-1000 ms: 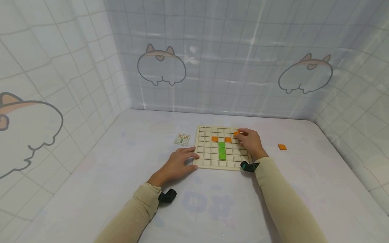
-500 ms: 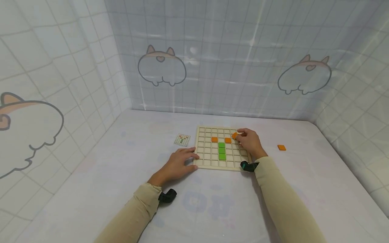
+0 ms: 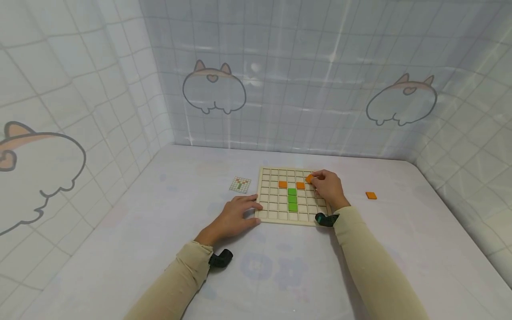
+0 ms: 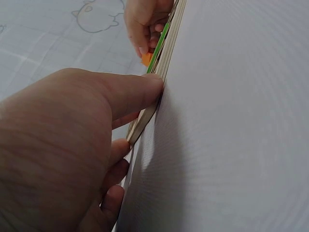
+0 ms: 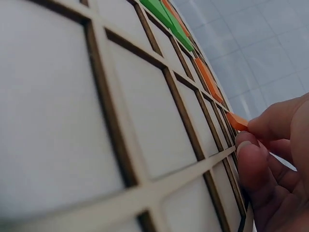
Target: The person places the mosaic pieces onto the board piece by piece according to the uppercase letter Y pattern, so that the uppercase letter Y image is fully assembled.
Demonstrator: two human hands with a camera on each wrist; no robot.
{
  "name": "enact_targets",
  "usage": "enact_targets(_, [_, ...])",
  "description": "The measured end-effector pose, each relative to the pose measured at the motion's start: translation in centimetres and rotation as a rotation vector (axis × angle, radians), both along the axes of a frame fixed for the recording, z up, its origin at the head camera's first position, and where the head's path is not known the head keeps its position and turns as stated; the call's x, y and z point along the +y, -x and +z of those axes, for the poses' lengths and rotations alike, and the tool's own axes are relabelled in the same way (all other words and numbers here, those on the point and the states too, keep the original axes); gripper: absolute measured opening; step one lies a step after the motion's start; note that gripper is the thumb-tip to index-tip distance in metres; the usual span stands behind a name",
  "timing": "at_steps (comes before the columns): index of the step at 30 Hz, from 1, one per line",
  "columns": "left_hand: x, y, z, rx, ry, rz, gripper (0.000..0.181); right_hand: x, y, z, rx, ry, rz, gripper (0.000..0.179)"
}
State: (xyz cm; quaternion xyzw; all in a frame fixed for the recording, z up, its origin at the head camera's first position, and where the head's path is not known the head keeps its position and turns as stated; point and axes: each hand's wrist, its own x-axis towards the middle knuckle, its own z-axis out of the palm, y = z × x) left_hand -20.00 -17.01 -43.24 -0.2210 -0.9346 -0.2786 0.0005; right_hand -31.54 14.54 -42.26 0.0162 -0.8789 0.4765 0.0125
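Observation:
My right hand pinches an orange square tile between thumb and fingertips, over the far right part of the pale gridded wooden board. In the right wrist view, this orange tile is tilted, one edge down at the grid. Two more orange tiles sit in cells, a left one and a right one. Below them runs a column of green tiles. My left hand rests at the board's near left corner. Its thumb presses the board's edge, fingers lightly bent.
A loose orange tile lies on the white-covered table, right of the board. Left of the board is a small card printed with a coloured grid pattern. White cloth walls with cartoon drawings enclose the table at the back and sides.
The pinched orange tile has turned askew and shifted slightly left and nearer on the board, with my right fingers. My left hand has stayed at the board's corner.

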Motion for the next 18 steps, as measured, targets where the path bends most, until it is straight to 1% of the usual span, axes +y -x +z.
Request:
enact_targets(5, [0.03,-0.05,0.03,0.015,0.000,-0.010,0.036,-0.03,0.00,-0.13,-0.025,0.038,-0.044,0.028])
enact_targets(8, [0.10,-0.03,-0.07,0.022,0.006,-0.009,0.036,-0.08,0.00,-0.19,-0.034,0.041,-0.059,0.026])
enact_targets(12, [0.12,0.06,-0.15,0.012,0.016,0.001,0.036,-0.15,0.02,-0.24,-0.016,0.039,-0.065,0.026])
enact_targets(15, [0.10,0.11,-0.08,-0.002,0.023,0.008,0.036,-0.18,0.11,-0.27,0.006,0.027,-0.058,0.031])
enact_targets(18, [0.09,0.10,0.02,-0.004,0.022,0.010,0.036,-0.18,0.19,-0.28,0.021,-0.007,-0.046,0.037])
